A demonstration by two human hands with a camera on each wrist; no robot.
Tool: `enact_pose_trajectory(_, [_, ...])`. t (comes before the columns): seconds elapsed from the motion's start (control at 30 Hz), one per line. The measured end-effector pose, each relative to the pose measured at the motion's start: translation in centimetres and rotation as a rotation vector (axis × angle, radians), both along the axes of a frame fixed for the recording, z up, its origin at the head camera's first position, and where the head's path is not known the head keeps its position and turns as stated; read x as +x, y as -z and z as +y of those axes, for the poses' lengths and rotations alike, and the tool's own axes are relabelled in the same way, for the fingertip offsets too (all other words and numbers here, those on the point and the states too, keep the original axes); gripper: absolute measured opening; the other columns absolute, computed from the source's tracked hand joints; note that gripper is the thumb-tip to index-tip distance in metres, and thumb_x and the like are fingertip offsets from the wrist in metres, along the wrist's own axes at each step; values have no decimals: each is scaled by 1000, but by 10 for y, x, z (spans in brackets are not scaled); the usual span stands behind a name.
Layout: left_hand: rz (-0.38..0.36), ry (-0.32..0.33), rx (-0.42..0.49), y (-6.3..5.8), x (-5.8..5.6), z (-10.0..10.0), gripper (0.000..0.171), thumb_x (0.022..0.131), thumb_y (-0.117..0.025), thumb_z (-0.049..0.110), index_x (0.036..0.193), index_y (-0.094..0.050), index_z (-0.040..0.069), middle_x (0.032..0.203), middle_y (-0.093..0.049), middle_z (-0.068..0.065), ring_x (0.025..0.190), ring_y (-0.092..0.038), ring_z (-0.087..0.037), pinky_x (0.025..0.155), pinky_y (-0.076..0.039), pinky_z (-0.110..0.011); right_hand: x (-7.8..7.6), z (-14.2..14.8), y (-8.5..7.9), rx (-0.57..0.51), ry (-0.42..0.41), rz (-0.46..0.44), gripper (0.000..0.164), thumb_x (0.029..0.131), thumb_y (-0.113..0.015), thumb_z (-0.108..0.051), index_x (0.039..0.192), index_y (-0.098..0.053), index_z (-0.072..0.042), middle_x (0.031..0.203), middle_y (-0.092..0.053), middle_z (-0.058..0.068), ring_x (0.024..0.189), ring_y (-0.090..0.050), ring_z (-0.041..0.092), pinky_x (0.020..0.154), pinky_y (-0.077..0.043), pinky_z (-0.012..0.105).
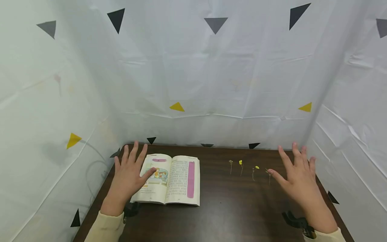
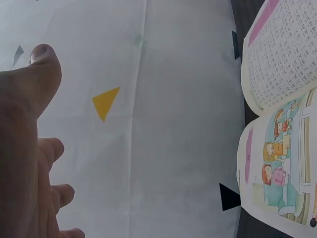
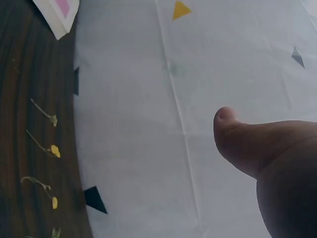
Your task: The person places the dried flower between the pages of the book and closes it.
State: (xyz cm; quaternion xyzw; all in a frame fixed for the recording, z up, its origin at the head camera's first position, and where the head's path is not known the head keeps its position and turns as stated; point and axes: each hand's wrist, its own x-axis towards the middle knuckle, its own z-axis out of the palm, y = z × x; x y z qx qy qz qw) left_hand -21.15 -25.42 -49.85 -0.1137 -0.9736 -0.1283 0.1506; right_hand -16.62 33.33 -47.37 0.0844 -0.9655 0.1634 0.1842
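An open book with a coloured picture on its left page lies at the left of the dark wooden table. My left hand is spread above the book's left edge, fingers straight and holding nothing. On the right, my right hand is likewise spread with nothing in it. Several small dried flowers on thin stems lie in a row between the book and this hand; a yellow flower and a second yellow flower stand out. The rightmost stem lies close to my right thumb.
White sheeting with black, grey and yellow triangles encloses the table at the back and both sides. Pink strips cover parts of the book's pages. Dark straps with black mounts sit at both wrists.
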Motion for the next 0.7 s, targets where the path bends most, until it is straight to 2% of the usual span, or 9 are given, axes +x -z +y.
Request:
enact_pose_trajectory(0.23, [8, -3, 36, -8, 7, 0, 100, 100, -63, 73, 177, -12, 36, 186, -6, -12, 169, -1, -53, 117, -10, -92, 4, -4, 9, -52, -22, 74, 91, 100, -81, -30, 174, -30, -16, 178, -9, 37, 168, 8, 53, 130, 5, 77])
enact_pose_trajectory(0.37, [24, 28, 57, -9, 10, 4, 99, 100, -65, 70, 177, -14, 33, 185, -8, -15, 169, -4, -52, 123, -13, -86, 6, -8, 12, -94, -19, 98, 88, 99, -81, -22, 172, -33, -11, 175, -17, 39, 169, 1, 53, 131, -3, 76])
enact_pose_trajectory(0.47, [27, 50, 76, -6, 12, 6, 100, 100, -66, 69, 177, -13, 31, 185, -7, -17, 170, -4, -50, 128, -15, -79, 5, -17, 18, -139, -19, 87, 86, 101, -79, -21, 172, -32, -9, 176, -20, 37, 168, -5, 53, 130, -11, 76])
enact_pose_trajectory(0.6, [14, 49, 114, 1, 15, 6, 102, 100, -68, 68, 177, -14, 28, 184, -7, -18, 170, -3, -49, 132, -16, -73, 5, -36, 33, -197, -32, 29, 84, 103, -76, -23, 172, -30, -8, 177, -20, 33, 168, -9, 54, 125, -20, 80])
enact_pose_trajectory(0.7, [-14, 54, 150, 8, 14, 9, 104, 100, -70, 65, 177, -13, 26, 184, -8, -20, 170, -4, -49, 132, -18, -72, 5, -49, 46, -231, -18, -11, 81, 104, -75, -24, 171, -33, -7, 174, -28, 33, 163, -22, 56, 120, -28, 80])
